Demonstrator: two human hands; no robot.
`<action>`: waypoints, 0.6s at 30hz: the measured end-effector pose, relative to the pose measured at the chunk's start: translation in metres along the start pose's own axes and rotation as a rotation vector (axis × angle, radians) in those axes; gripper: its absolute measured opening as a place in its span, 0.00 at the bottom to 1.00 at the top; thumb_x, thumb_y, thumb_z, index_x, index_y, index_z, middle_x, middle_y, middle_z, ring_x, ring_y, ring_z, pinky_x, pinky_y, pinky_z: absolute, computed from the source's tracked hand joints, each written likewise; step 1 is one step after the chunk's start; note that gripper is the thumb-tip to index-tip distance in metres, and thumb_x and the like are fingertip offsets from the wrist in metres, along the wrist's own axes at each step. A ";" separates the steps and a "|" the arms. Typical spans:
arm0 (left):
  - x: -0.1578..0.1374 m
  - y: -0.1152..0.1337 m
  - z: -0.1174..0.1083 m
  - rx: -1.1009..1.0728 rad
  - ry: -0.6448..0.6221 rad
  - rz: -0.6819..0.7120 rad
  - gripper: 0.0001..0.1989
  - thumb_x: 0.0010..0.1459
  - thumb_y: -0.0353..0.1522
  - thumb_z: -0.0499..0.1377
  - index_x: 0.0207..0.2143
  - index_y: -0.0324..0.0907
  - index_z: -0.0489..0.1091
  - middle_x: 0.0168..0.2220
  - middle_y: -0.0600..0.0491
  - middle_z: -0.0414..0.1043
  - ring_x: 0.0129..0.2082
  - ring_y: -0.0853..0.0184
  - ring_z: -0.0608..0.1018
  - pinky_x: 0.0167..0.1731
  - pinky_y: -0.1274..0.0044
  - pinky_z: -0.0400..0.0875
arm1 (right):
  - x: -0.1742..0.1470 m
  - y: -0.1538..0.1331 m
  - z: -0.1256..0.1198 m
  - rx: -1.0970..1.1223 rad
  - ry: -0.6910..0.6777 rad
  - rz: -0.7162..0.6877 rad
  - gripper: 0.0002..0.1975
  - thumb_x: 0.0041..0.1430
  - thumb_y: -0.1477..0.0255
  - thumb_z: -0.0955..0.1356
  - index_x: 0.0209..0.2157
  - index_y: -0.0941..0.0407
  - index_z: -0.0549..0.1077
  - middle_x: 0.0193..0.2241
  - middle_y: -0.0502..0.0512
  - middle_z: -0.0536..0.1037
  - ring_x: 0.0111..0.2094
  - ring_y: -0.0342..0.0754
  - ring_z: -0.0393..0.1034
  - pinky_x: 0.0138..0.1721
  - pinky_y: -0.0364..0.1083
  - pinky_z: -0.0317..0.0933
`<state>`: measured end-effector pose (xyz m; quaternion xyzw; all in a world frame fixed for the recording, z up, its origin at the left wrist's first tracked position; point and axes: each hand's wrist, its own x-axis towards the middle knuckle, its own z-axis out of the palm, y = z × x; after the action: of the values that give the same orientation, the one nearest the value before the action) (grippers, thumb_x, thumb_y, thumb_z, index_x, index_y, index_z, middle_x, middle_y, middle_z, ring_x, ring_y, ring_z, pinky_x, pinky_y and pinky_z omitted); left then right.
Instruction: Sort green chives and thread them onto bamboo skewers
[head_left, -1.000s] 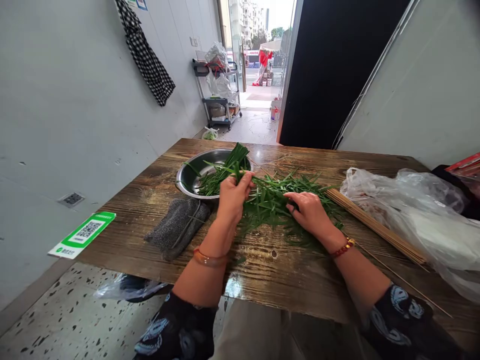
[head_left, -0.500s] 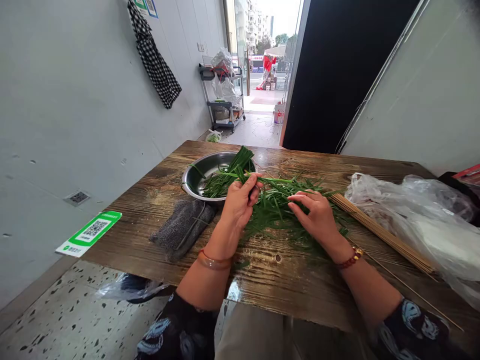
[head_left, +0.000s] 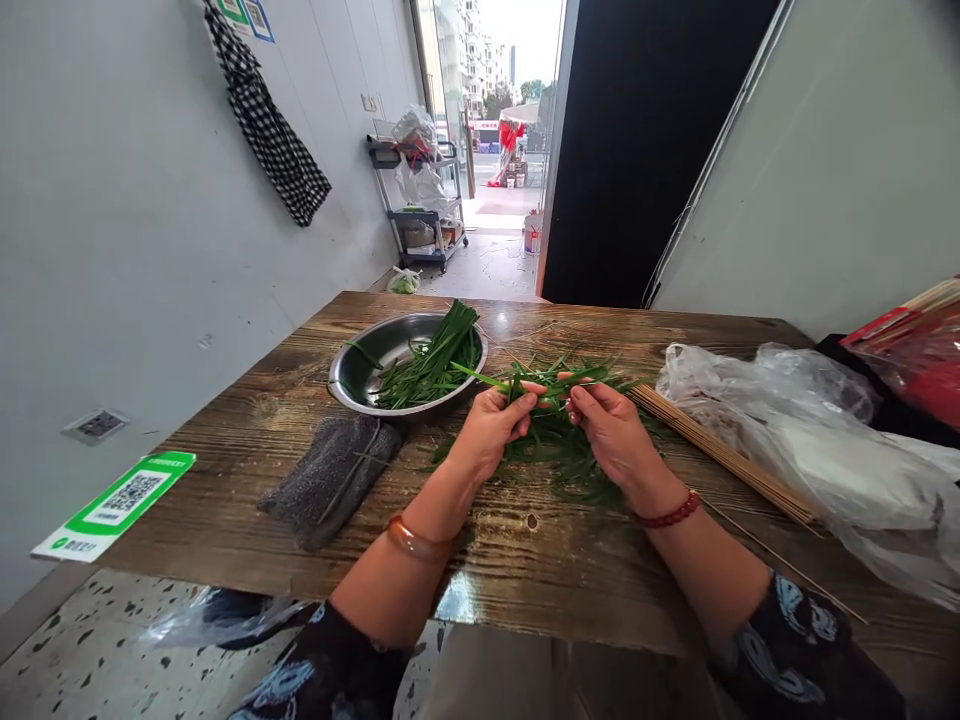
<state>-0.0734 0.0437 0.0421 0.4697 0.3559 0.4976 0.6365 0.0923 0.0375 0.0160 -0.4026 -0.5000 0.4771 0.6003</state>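
Observation:
Between thumb and fingers, my left hand (head_left: pixel 491 428) pinches a small bunch of garlic chives (head_left: pixel 480 374), whose pale green ends point left toward the basin. My right hand (head_left: pixel 616 432) grips the leafy part of the chives just to the right, fingers closed. Under and behind both hands lies a loose heap of garlic chives (head_left: pixel 577 462) on the wooden table. To the left stands a steel basin (head_left: pixel 352 398) with more chives, a folded bundle leaning up on its right side.
A dark grey mesh cloth (head_left: pixel 330 482) lies left of my forearm. Bamboo skewers (head_left: pixel 731 462) and clear plastic bags (head_left: pixel 810 430) lie to the right. A green QR card (head_left: pixel 124 505) sits at the table's left edge. Beyond the table stands a cart (head_left: pixel 416 210) near the doorway.
My right hand has moved left and closed on the chives; before, it was open over the heap. My left hand keeps its pinch. The view has shifted slightly to the right.

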 end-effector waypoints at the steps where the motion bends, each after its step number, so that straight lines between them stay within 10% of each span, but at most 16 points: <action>1: 0.000 -0.001 0.001 0.020 -0.005 -0.003 0.15 0.46 0.38 0.68 0.34 0.38 0.76 0.17 0.60 0.62 0.16 0.80 0.61 0.17 0.84 0.45 | 0.000 0.000 0.000 0.015 0.004 0.000 0.15 0.54 0.60 0.70 0.40 0.54 0.77 0.31 0.50 0.75 0.29 0.42 0.66 0.30 0.42 0.61; 11: 0.007 0.000 -0.008 0.094 0.188 0.012 0.24 0.47 0.34 0.65 0.48 0.40 0.70 0.28 0.58 0.69 0.16 0.81 0.61 0.16 0.84 0.46 | 0.014 -0.010 -0.018 0.027 0.201 -0.039 0.16 0.54 0.56 0.69 0.34 0.54 0.73 0.30 0.50 0.74 0.28 0.42 0.64 0.26 0.40 0.57; 18: 0.000 0.004 -0.003 0.127 0.092 0.062 0.19 0.47 0.41 0.67 0.37 0.36 0.76 0.20 0.60 0.63 0.17 0.80 0.57 0.18 0.82 0.47 | -0.001 -0.013 -0.002 0.011 -0.067 0.111 0.17 0.52 0.56 0.71 0.29 0.56 0.76 0.25 0.48 0.70 0.24 0.39 0.54 0.24 0.42 0.48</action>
<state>-0.0775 0.0450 0.0445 0.4967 0.4010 0.5145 0.5726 0.0963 0.0342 0.0279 -0.4103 -0.4942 0.5256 0.5578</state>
